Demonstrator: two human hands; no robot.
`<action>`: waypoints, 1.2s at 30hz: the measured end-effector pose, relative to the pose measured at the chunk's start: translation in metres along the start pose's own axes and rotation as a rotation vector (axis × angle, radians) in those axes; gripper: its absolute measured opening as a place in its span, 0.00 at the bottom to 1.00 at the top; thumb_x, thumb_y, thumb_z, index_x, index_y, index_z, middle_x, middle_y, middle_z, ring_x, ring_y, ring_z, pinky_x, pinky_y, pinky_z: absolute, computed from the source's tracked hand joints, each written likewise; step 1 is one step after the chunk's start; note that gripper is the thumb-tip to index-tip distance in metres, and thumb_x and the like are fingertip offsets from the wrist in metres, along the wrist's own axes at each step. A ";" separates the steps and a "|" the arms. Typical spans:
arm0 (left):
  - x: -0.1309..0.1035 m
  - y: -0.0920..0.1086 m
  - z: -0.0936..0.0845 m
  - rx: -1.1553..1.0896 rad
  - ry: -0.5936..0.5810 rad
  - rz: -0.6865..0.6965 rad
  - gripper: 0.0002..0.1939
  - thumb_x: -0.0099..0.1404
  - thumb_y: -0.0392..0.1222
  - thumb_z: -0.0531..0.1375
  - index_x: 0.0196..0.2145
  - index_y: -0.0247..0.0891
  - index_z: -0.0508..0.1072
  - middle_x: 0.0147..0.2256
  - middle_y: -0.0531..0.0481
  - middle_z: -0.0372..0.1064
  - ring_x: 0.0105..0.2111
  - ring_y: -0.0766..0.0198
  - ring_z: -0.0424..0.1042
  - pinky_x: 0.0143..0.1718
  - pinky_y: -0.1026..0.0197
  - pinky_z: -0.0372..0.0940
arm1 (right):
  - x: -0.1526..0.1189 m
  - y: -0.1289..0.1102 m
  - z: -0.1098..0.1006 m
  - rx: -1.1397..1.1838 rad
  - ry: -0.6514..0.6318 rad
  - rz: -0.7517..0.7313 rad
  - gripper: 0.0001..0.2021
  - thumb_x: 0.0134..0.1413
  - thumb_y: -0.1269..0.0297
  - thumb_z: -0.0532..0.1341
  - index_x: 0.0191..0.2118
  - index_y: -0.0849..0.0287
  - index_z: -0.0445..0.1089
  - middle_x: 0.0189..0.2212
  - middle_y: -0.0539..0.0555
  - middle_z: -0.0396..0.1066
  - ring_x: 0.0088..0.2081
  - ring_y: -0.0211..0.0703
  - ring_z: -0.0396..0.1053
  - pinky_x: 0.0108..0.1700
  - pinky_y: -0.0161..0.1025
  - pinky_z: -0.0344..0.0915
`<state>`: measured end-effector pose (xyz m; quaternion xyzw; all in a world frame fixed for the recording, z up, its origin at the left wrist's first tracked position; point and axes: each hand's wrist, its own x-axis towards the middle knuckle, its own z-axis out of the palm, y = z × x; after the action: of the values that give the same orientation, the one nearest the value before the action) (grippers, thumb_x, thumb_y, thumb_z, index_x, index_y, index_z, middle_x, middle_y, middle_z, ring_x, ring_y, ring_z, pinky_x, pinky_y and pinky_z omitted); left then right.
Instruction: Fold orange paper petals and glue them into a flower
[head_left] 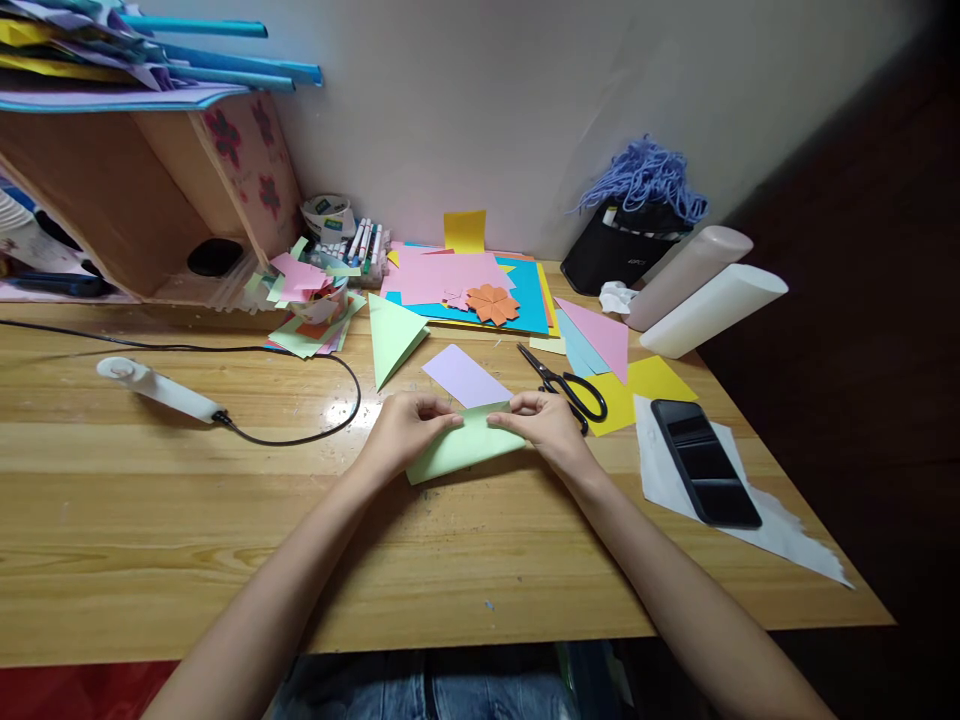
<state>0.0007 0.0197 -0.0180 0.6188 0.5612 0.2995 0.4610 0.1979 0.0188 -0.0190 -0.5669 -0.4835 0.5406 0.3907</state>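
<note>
A light green sheet of paper [466, 447] is held just above the table between both hands. My left hand [409, 430] pinches its upper left part, thumb on top and fingers behind. On the other side, my right hand [547, 425] grips the upper right part the same way. Just behind the green paper lies a lilac paper rectangle [465, 375]. Black-handled scissors [562, 385] rest close to the right hand, blades pointing away to the left. A folded light green paper triangle [394, 340] stands beyond the left hand.
A white glue gun-like tool [157, 388] with a black cord lies left. A phone [705, 460] sits on torn white paper at right, near yellow paper [637, 390]. Behind are an orange paper flower [493, 304], coloured sheets, white tubes [712, 310] and a wooden box [247, 180].
</note>
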 end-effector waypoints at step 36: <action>-0.010 0.006 0.025 -0.056 0.167 -0.013 0.10 0.61 0.48 0.51 0.29 0.39 0.60 0.20 0.57 0.60 0.21 0.67 0.61 0.21 0.66 0.51 | 0.002 0.006 0.009 0.208 -0.017 -0.024 0.16 0.39 0.52 0.65 0.24 0.64 0.69 0.20 0.52 0.72 0.21 0.36 0.68 0.25 0.32 0.67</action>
<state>0.0238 0.0041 -0.0209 0.5748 0.5930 0.3625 0.4318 0.1895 0.0185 -0.0259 -0.5130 -0.4349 0.5878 0.4497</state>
